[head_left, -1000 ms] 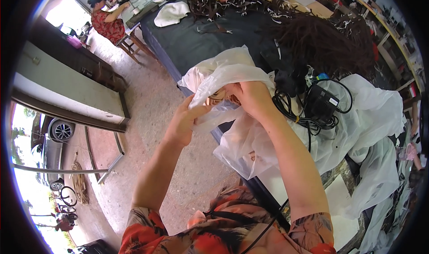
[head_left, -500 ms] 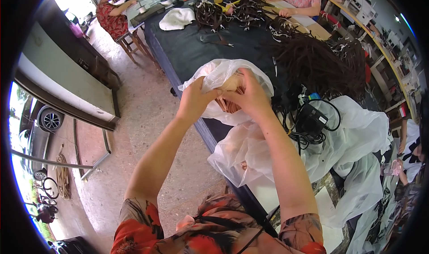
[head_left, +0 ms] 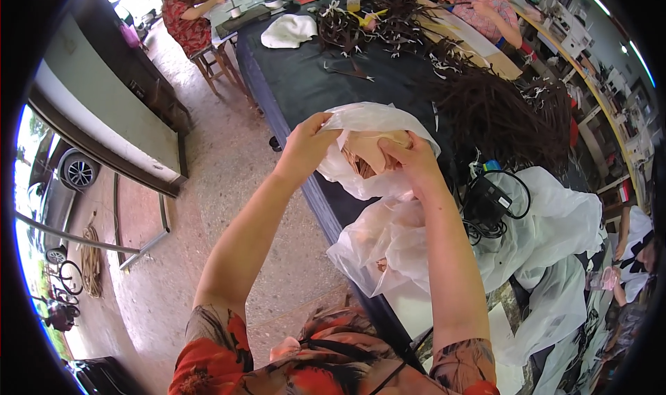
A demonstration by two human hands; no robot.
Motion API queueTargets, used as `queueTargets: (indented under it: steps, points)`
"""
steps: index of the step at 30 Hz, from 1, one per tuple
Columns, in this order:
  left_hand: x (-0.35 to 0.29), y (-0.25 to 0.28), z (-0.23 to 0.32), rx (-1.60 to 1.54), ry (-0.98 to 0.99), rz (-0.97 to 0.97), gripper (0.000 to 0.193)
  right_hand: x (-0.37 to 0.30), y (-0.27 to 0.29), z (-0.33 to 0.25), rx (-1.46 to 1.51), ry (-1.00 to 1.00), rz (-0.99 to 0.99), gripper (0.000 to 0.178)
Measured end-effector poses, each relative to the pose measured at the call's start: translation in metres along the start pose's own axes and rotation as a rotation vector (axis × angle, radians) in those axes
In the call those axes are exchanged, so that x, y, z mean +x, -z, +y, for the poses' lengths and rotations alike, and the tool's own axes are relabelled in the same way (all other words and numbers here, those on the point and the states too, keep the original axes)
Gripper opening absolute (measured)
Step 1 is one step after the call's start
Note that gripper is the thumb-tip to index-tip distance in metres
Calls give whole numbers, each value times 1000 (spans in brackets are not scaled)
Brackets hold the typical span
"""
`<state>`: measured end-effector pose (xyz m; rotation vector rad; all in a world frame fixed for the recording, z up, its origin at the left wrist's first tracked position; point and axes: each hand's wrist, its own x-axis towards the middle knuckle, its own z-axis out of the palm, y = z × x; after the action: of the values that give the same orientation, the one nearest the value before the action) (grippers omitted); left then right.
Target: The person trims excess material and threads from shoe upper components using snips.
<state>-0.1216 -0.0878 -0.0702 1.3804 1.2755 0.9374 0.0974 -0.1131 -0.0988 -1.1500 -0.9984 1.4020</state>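
A white translucent plastic bag [head_left: 409, 123] stands with its mouth spread at the left edge of the dark-covered table. Inside it lie flat beige pieces [head_left: 362, 147], with thin copper-brown strips [head_left: 356, 164] below them. My left hand [head_left: 303, 148] is closed on the bag's left rim, its fingertips partly hidden behind the plastic. At the opposite side, my right hand [head_left: 420, 162] reaches over the rim and pinches the beige pieces, thumb on top and bent fingers beside it. How deep the contents go is hidden by the bag.
Another crumpled plastic bag [head_left: 388, 235] lies nearer me, beside a black adapter with cable [head_left: 488, 199]. Piles of dark brown strips [head_left: 506, 114] cover the table's right side. Scissors [head_left: 350, 73] and a white cloth [head_left: 288, 31] lie farther off. Two people sit at the far end.
My left hand has moved off the contents to the bag's left rim, away from my right hand. The mouth is wider and more beige shows. The far-right person has raised their hands.
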Motion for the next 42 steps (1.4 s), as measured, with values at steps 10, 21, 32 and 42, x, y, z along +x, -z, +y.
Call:
queueTargets:
  steps: [10, 21, 32, 42]
  points:
    - [7, -4, -4, -154, 187, -31, 45, 4, 9, 5, 176, -44, 59, 44]
    - [1, -18, -4, -412, 99, -123, 47, 9, 20, 7, 223, -101, 92, 49]
    - [0, -7, -5, -382, 87, -44, 34, 5, 11, 7, 274, -81, 92, 42]
    - [-20, -5, -1, -18, -361, -162, 27, 0, -21, 10, -186, -12, 59, 30]
